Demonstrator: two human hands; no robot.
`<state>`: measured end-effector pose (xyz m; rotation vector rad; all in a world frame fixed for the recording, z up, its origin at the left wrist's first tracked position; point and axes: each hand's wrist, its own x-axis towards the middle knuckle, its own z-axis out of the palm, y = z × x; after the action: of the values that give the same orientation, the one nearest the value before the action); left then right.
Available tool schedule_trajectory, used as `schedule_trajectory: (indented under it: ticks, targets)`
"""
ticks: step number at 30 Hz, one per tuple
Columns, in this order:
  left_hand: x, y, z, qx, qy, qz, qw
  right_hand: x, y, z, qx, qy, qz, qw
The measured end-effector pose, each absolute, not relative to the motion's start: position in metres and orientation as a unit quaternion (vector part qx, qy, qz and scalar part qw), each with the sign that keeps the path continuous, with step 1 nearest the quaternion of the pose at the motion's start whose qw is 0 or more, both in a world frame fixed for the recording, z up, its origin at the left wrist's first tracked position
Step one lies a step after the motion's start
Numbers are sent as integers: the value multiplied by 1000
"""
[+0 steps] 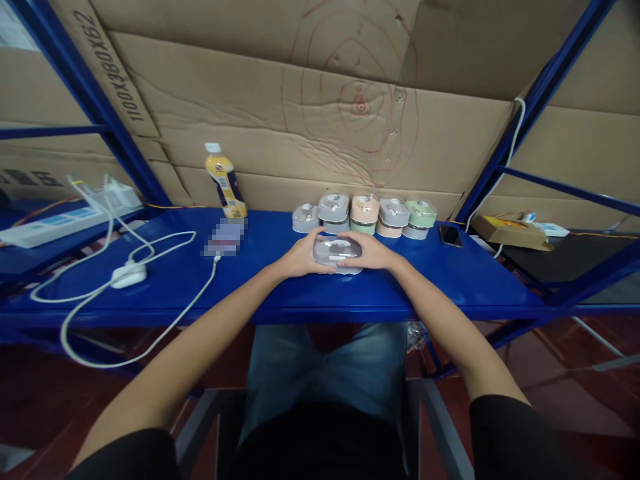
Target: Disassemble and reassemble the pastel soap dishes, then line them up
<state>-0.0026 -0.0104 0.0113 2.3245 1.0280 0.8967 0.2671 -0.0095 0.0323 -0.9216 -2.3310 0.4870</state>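
Note:
Between both hands is a grey rounded box with a clear lid, close to the front edge of the blue table. My left hand grips its left side, the fingers curled round it. On the opposite side my right hand closes on the same box. A paler grey edge shows beneath the box; whether it is part of it or a second box, I cannot tell. Just behind stand similar lidded boxes in short stacks: grey, peach and green, with a single grey box at the left end.
A yellow bottle stands at the back left. Before it lies a blurred-out device on a white cable, near a white charger. A phone lies right of the stacks. Cardboard walls the back; a power strip is far left.

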Motion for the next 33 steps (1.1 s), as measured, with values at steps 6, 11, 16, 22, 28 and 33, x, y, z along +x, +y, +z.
schedule_trajectory:
  ticks: [6, 11, 16, 22, 28, 33]
  targets:
    - [-4, -20, 7, 861, 359, 324, 156, 312, 10, 42, -385, -830, 220, 337]
    - [-1, -26, 8, 886, 335, 289, 137, 341, 26, 40, -462, -793, 216, 335]
    - [-11, -16, 11, 855, 378, 329, 134, 347, 31, 36, -458, -787, 212, 354]
    - [-48, 1, 12, 790, 487, 361, 92, 349, 29, 39, -461, -792, 209, 342]
    - [-54, -3, 12, 798, 460, 377, 94, 338, 20, 44, -456, -796, 213, 335]
    - [-23, -10, 12, 810, 399, 403, 150, 309, 6, 48, -375, -828, 223, 351]
